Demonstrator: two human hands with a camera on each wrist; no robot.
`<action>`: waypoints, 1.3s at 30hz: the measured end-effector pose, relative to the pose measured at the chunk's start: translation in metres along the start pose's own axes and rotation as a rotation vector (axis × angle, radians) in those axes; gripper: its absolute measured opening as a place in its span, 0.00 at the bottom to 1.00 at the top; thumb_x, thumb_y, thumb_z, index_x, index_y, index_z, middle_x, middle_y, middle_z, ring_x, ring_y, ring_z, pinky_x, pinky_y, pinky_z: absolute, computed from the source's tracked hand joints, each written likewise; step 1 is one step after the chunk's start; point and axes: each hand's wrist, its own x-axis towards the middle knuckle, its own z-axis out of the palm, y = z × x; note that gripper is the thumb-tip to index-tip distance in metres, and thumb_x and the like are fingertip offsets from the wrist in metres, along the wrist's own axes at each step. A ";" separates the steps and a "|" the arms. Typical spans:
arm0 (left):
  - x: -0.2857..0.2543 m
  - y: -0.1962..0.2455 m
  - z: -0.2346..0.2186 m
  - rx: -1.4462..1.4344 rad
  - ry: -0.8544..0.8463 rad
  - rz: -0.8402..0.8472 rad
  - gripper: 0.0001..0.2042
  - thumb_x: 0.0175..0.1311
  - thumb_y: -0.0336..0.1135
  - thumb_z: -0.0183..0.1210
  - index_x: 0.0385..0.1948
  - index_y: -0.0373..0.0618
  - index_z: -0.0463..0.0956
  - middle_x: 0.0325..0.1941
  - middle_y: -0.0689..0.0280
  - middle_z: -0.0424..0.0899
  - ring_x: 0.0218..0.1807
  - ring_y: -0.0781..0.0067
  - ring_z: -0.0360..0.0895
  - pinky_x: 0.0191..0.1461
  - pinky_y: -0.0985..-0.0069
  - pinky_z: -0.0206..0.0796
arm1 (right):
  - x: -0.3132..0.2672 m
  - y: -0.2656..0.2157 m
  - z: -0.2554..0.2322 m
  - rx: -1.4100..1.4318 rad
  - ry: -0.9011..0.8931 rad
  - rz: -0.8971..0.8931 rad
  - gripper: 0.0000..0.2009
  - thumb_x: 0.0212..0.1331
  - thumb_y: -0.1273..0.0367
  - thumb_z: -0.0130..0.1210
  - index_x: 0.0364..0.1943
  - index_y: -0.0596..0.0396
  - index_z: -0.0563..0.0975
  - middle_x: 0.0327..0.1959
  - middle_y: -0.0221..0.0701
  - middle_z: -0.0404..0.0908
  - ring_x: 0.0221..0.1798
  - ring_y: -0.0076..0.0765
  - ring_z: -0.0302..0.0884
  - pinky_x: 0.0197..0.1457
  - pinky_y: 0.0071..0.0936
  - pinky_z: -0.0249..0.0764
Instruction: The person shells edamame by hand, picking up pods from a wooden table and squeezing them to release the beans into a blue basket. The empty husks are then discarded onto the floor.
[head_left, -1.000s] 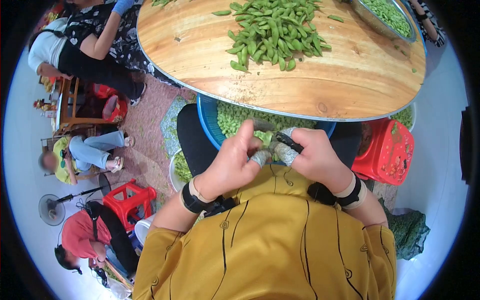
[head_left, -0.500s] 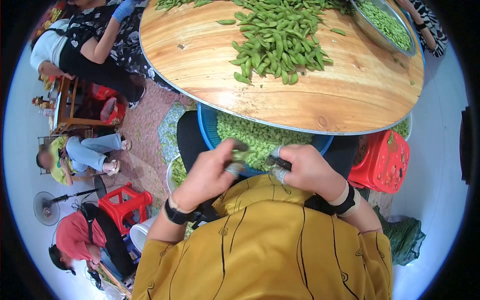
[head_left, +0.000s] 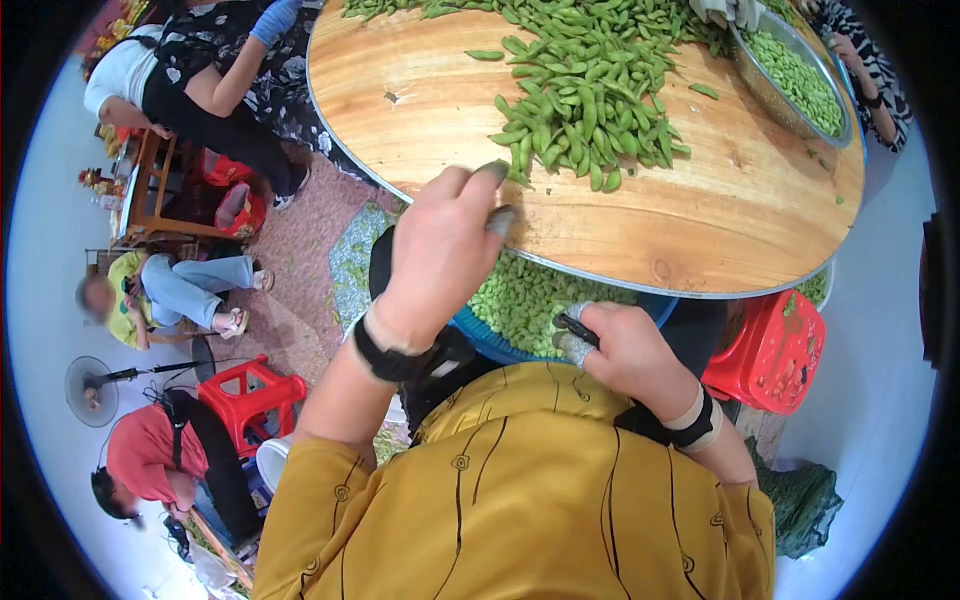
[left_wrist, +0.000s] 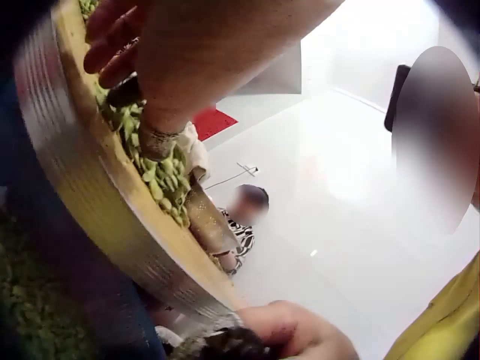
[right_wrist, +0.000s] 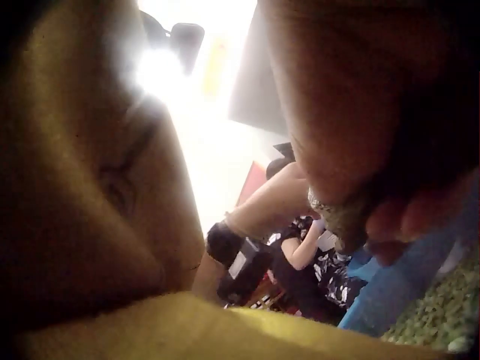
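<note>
My left hand [head_left: 440, 250] is stretched over the near edge of the round wooden table [head_left: 720, 215], fingers [head_left: 492, 172] loosely apart and holding nothing, their taped tips just short of the heap of bean pods [head_left: 585, 95]. In the left wrist view the same fingers [left_wrist: 112, 45] blur at the table rim, above the pods [left_wrist: 169, 176].

My right hand [head_left: 620, 350] sits low near my lap, below the table edge, fingers curled around a small dark tool [head_left: 575, 328]; I cannot make out its blade. The right wrist view is mostly my own hand [right_wrist: 360, 112] and yellow shirt [right_wrist: 82, 187], too close and dark to read.

The blue basin [head_left: 480, 338] of shelled beans lies under the table, half hidden by it. A metal bowl [head_left: 775, 100] of beans stands at the far right edge, cut off at the top.
</note>
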 end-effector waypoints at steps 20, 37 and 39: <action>-0.043 0.025 0.014 -1.511 -0.314 -0.624 0.11 0.60 0.24 0.57 0.44 0.38 0.77 0.36 0.66 0.82 0.31 0.80 0.76 0.34 0.82 0.70 | 0.017 -0.014 -0.015 1.133 0.220 0.300 0.05 0.62 0.71 0.55 0.37 0.58 0.76 0.21 0.23 0.74 0.20 0.16 0.69 0.22 0.16 0.64; -0.045 0.029 0.021 -1.164 -0.453 -0.492 0.10 0.63 0.25 0.55 0.45 0.37 0.77 0.35 0.72 0.80 0.38 0.87 0.72 0.41 0.85 0.66 | 0.001 -0.018 -0.028 0.588 0.179 0.165 0.16 0.55 0.73 0.55 0.49 0.62 0.73 0.35 0.45 0.80 0.37 0.42 0.81 0.43 0.29 0.73; -0.045 0.031 0.023 -1.135 -0.465 -0.464 0.10 0.63 0.24 0.53 0.45 0.36 0.77 0.35 0.72 0.80 0.35 0.85 0.72 0.39 0.82 0.66 | 0.001 -0.017 -0.028 0.619 0.153 0.183 0.16 0.55 0.73 0.55 0.49 0.62 0.72 0.36 0.46 0.80 0.36 0.44 0.80 0.43 0.30 0.73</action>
